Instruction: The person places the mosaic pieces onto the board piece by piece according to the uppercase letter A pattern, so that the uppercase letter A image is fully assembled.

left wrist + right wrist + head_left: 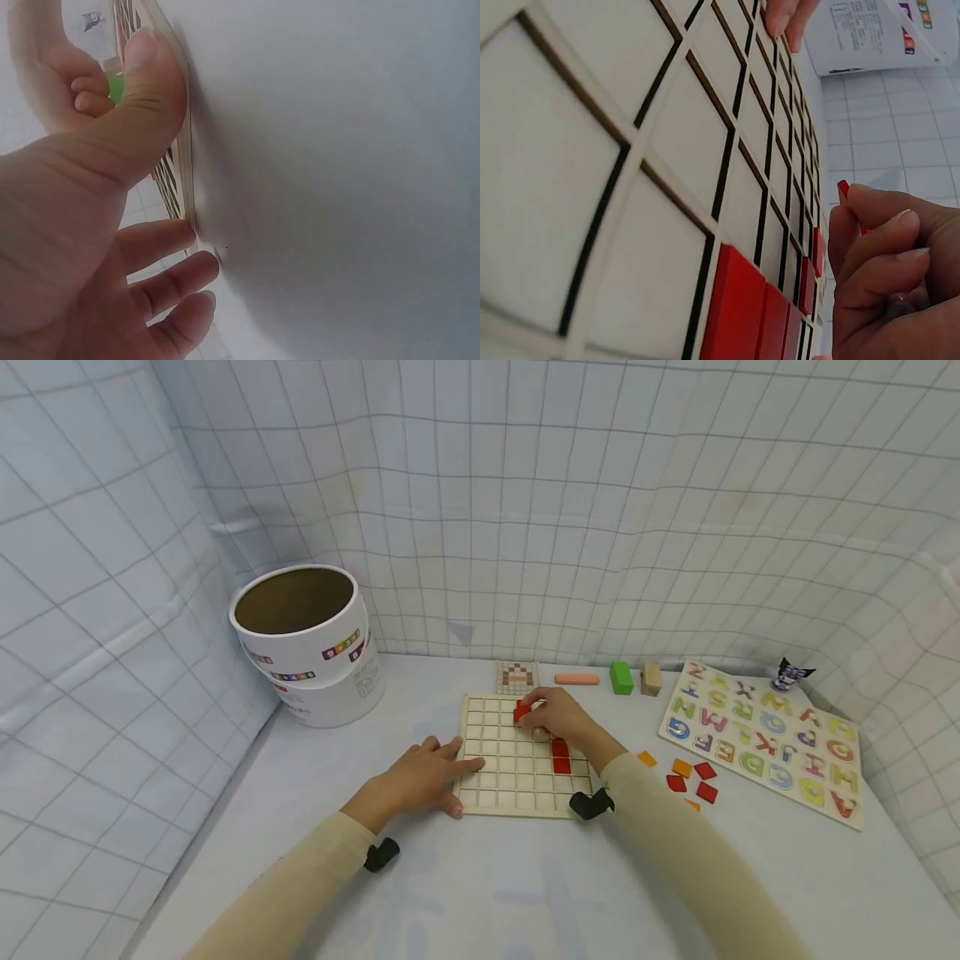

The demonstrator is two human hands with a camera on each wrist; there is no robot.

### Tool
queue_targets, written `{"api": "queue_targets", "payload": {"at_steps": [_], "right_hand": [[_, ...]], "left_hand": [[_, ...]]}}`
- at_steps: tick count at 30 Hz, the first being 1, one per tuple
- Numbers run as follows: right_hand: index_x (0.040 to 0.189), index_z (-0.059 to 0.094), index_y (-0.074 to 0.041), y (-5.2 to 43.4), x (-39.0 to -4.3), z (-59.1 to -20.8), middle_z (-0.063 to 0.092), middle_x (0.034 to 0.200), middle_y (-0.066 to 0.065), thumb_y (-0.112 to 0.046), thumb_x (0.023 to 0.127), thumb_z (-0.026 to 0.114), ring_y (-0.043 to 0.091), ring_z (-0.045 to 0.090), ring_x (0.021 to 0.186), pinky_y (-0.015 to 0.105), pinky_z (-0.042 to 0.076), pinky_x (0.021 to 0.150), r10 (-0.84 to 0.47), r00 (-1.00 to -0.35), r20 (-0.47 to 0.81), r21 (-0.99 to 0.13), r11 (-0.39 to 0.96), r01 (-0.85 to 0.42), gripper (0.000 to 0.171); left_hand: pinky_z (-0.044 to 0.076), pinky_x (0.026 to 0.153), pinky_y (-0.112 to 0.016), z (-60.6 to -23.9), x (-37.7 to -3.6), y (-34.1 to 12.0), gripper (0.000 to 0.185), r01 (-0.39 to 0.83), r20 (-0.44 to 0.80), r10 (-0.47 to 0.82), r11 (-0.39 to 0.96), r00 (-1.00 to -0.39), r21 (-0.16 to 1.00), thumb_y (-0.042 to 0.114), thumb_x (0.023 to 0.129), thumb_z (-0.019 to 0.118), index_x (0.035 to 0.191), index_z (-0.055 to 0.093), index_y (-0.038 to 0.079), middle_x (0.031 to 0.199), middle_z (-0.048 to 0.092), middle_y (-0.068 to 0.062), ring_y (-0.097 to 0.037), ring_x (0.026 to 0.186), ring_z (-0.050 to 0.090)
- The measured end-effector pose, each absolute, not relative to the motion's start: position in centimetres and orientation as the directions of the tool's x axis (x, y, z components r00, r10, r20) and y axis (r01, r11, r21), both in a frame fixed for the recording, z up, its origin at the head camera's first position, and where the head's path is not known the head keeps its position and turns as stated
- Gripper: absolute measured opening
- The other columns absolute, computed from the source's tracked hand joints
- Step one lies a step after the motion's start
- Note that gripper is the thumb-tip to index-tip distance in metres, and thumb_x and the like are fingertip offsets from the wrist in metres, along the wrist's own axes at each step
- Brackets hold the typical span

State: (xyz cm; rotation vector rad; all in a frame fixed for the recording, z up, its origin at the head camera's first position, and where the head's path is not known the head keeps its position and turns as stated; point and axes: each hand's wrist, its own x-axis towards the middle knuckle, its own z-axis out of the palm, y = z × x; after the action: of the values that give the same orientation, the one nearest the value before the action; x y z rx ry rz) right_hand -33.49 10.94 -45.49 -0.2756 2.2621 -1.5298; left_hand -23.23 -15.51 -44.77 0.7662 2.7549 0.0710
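left hand [420, 777]: flat, fingers straight, pressing the left edge of the grid board [495, 777], thumb at its near-left corner
right hand [558, 717]: pinches a red tile [522, 712] over the board's far edge
placed tiles [560, 755]: red, right-side cells
loose tiles [693, 778]: table, right of board

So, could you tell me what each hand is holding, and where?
The right hand pinches a red tile by its edges, over the grid board. The left hand holds nothing; its straight fingers press that board's left edge.
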Motion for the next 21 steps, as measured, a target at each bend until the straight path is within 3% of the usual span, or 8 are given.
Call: {"api": "queue_targets", "payload": {"at_steps": [5,10,18,21], "right_hand": [[0.114,0.07,-0.009,9.0,-33.9,-45.7,0.066,0.108,0.007,-0.012,0.087,0.076,0.02,0.057,0.085,0.035,0.049,0.075,-0.324,-0.935,-0.147,-0.743,0.66,-0.112,0.027],[0.112,0.072,-0.007,7.9,-33.9,-45.5,0.067,0.124,0.012,-0.009,0.087,0.073,0.032,0.061,0.111,0.048,0.051,0.092,-0.336,-0.936,-0.101,-0.625,0.754,-0.204,0.025],[0.122,0.073,-0.007,7.2,-33.8,-45.4,0.068,0.128,0.013,-0.01,0.088,0.074,0.034,0.06,0.12,0.049,0.051,0.097,-0.341,-0.936,-0.088,-0.598,0.769,-0.225,0.034],[0.129,0.069,-0.007,8.5,-33.3,-44.7,0.071,0.119,0.013,-0.015,0.091,0.073,0.032,0.064,0.108,0.045,0.054,0.086,-0.342,-0.937,-0.073,-0.639,0.738,-0.22,0.039]], "left_hand": [[0.04,0.105,-0.053,-44.8,-23.3,-15.2,0.087,0.499,-0.257,0.516,0.856,-0.817,0.136,0.055,0.077,0.078,0.155,0.045,0.035,0.164,0.031,-0.02,-0.036,0.125,0.046],[0.04,0.105,-0.053,-44.6,-23.2,-15.1,0.086,0.482,-0.268,0.495,0.869,-0.827,0.117,0.055,0.078,0.078,0.155,0.045,0.036,0.165,0.03,-0.018,-0.036,0.126,0.045],[0.041,0.103,-0.054,-44.5,-23.0,-15.3,0.085,0.476,-0.273,0.488,0.872,-0.829,0.115,0.053,0.078,0.078,0.154,0.046,0.035,0.164,0.031,-0.019,-0.036,0.123,0.046],[0.041,0.104,-0.054,-44.5,-23.0,-15.3,0.085,0.473,-0.272,0.488,0.872,-0.829,0.124,0.053,0.077,0.078,0.154,0.047,0.034,0.164,0.031,-0.019,-0.037,0.124,0.046]]}}
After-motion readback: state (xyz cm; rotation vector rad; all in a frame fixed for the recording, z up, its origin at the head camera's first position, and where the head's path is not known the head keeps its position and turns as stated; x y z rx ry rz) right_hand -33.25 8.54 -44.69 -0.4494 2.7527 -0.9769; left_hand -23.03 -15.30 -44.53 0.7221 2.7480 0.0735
